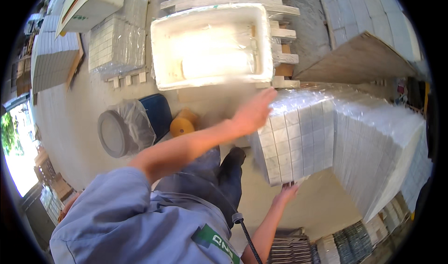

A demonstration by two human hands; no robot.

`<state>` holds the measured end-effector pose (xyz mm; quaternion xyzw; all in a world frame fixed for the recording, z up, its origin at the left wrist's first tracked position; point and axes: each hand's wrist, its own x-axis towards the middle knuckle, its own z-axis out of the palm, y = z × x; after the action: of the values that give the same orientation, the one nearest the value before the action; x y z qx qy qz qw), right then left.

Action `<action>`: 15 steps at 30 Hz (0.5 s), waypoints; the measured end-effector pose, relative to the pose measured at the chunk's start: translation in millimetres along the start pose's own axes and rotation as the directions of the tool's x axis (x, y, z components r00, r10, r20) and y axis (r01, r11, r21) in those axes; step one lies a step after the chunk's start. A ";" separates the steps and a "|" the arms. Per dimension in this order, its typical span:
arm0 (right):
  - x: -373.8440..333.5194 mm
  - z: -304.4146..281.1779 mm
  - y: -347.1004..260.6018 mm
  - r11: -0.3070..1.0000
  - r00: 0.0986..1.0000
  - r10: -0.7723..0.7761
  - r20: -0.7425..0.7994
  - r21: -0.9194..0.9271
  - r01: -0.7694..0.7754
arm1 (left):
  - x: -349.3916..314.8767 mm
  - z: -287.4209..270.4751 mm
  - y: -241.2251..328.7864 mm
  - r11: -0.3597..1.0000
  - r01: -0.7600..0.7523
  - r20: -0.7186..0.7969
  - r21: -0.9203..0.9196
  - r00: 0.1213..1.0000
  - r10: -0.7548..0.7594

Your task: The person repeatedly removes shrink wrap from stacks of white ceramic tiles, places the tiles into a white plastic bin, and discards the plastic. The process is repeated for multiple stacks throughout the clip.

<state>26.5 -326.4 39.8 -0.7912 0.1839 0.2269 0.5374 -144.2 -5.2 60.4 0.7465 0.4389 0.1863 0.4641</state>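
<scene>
A block of pale, marbled square pieces (298, 135), stacked in rows with shiny clear plastic film (298, 98) over its top, stands at centre right. Across my body reaches my left hand (256, 112), at the block's upper left edge. Its fingers look stretched out, though motion softens them, and nothing shows in them. My right hand (285, 195) is at the block's lower edge, its fingertips against or just under that edge and partly hidden. A small whitish flap shows beside it; whether the fingers grip anything is unclear.
A white foam box (268, 44) lies on wooden pallets (284, 9) ahead. An orange roll (182, 126), a blue container (156, 114) and a bag-covered round tub (114, 133) stand left. Another wrapped stack (373, 147) adjoins at right; a wooden board (357, 61) slants behind.
</scene>
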 end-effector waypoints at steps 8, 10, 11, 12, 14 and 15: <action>-90.1 -71.5 107.5 0.814 0.883 0.458 -0.105 -0.348 -0.464 | 67.8 -99.1 -203.7 0.801 0.160 0.047 0.576 0.973 -0.228; -124.9 -67.2 112.9 0.802 0.868 0.480 -0.128 -0.337 -0.493 | 92.2 -84.8 -225.5 0.808 0.056 0.174 0.586 0.966 -0.193; -139.4 -63.1 117.3 0.808 0.864 0.486 -0.131 -0.310 -0.501 | 111.0 -71.9 -226.2 0.844 0.107 0.216 0.525 0.943 -0.254; -155.2 -58.6 122.9 0.812 0.858 0.494 -0.138 -0.278 -0.513 | 129.7 -57.7 -225.5 0.869 0.157 0.271 0.470 0.911 -0.311; -167.8 -28.5 116.2 0.825 0.874 0.452 -0.181 -0.287 -0.486 | 161.0 -18.0 -256.0 0.816 0.152 0.218 0.558 0.922 -0.321; -167.1 -22.4 112.3 0.818 0.869 0.463 -0.174 -0.294 -0.494 | 167.5 -7.3 -277.6 0.808 0.122 0.239 0.577 0.920 -0.310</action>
<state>-168.5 -379.3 53.8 -0.8075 0.3614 0.3443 0.3143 -191.8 188.5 -195.3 0.8126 0.4749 -0.1271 0.3131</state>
